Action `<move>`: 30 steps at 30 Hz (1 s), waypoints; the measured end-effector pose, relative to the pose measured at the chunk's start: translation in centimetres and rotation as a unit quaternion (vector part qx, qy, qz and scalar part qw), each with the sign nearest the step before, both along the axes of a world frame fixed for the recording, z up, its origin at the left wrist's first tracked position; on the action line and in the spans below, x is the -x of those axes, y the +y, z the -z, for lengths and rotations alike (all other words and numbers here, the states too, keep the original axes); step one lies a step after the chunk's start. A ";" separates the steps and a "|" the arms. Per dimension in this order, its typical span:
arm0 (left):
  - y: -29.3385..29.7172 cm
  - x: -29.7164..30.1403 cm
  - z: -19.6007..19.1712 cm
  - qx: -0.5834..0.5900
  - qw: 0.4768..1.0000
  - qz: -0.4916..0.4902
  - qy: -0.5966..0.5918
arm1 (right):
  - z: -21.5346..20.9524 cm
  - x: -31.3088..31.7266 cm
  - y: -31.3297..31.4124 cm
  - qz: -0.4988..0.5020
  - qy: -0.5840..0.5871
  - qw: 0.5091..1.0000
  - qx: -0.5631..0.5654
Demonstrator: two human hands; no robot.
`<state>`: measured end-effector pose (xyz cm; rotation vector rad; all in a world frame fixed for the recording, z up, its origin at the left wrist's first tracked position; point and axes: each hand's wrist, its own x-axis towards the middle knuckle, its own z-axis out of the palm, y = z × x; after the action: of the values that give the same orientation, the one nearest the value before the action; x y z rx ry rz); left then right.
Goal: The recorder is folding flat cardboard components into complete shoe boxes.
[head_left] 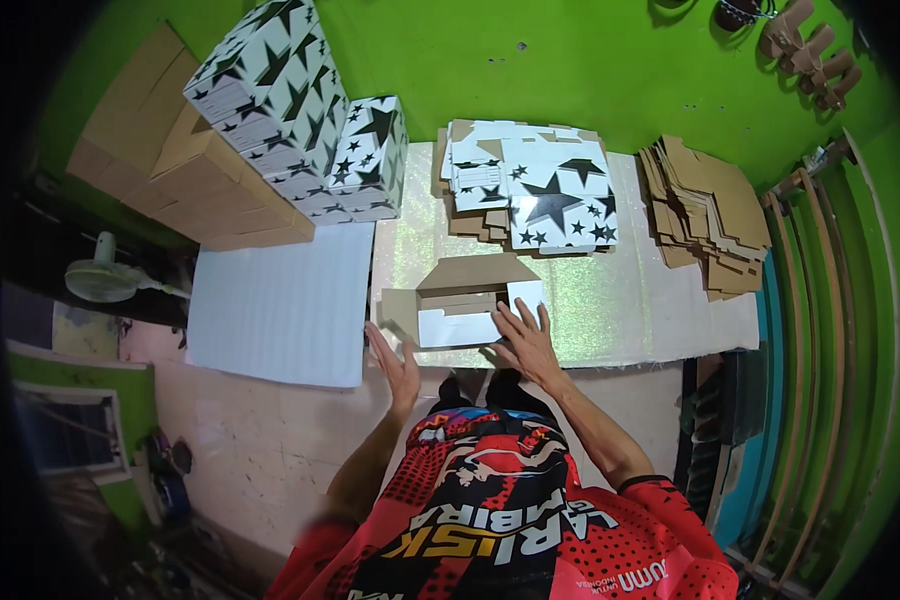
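Observation:
A partly folded cardboard box (457, 329) lies at the table's near edge, brown inside and white on its front wall. Its back flap stands up and its left flap spreads outward. My right hand (525, 343) rests at the box's right front corner, fingers stretched out over the white side flap. To the left of the box, my left hand (395, 371) is held just off the front edge, fingers extended and nothing in them. Behind the box lies a stack of flat white box blanks (562, 200) printed with black stars.
Star-printed boxes (275, 95) stand stacked at the back left beside plain brown boxes (205, 190). A white foam sheet (277, 305) covers the table's left part. Flat brown cardboard blanks (705, 210) are piled at the right. A fan (103, 280) stands far left; a wooden rack (820, 330) leans right.

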<state>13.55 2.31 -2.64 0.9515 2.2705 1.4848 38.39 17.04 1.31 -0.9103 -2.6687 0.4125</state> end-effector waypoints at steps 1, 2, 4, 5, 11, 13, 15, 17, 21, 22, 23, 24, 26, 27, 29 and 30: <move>-0.2 0.8 -0.2 0.001 1.000 -0.006 0.001 | 0.2 0.0 0.1 -0.001 -0.002 1.000 -0.004; -0.3 1.6 -0.4 0.037 0.998 0.049 -0.008 | 0.3 0.0 0.1 -0.001 -0.004 1.000 -0.008; 0.2 2.2 -1.1 0.064 0.990 0.125 -0.010 | 0.3 0.2 -0.2 -0.006 -0.013 1.000 -0.025; 0.5 2.2 -1.7 0.064 0.990 0.124 -0.009 | 0.1 0.3 -0.3 0.009 -0.015 1.000 -0.007; 2.1 1.2 -3.4 0.150 0.917 0.296 0.222 | 0.3 1.4 -0.2 0.047 0.009 0.999 0.012; 2.5 1.2 -3.2 0.170 0.904 0.307 0.243 | 0.3 1.4 -0.4 0.051 0.033 0.998 0.012; 3.0 1.1 -3.2 0.215 0.886 0.321 0.256 | 0.5 1.3 -0.1 0.060 0.041 0.997 0.015; 3.2 1.3 -3.0 0.216 0.882 0.323 0.266 | 0.5 1.4 0.0 0.065 0.052 0.996 0.018; 4.0 1.5 -3.3 0.237 0.867 0.339 0.278 | 0.7 1.3 0.1 0.070 0.055 0.996 0.027; 4.1 1.6 -3.3 0.237 0.867 0.339 0.278 | 0.7 1.3 0.1 0.070 0.057 0.996 0.026; 4.2 1.7 -3.2 0.239 0.865 0.341 0.279 | 0.7 1.3 0.1 0.070 0.057 0.996 0.026; 4.2 1.8 -3.2 0.242 0.863 0.343 0.280 | 0.7 1.3 0.0 0.073 0.052 0.996 0.030; 4.2 2.0 -2.8 0.231 0.865 0.348 0.278 | 0.8 1.3 0.0 0.075 0.049 0.995 0.033; 4.1 2.1 -2.6 0.220 0.866 0.354 0.275 | 0.9 1.4 0.1 0.075 0.041 0.996 0.031; 3.9 2.3 -2.3 0.237 0.861 0.351 0.282 | 0.6 1.5 0.1 0.074 0.032 0.996 0.027; 3.8 2.3 -2.1 0.254 0.855 0.348 0.288 | 0.5 1.6 0.0 0.080 0.046 0.995 0.044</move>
<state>11.21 6.14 -0.54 1.9166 2.0789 0.2817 36.80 17.07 0.82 -1.0935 -2.4905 0.5237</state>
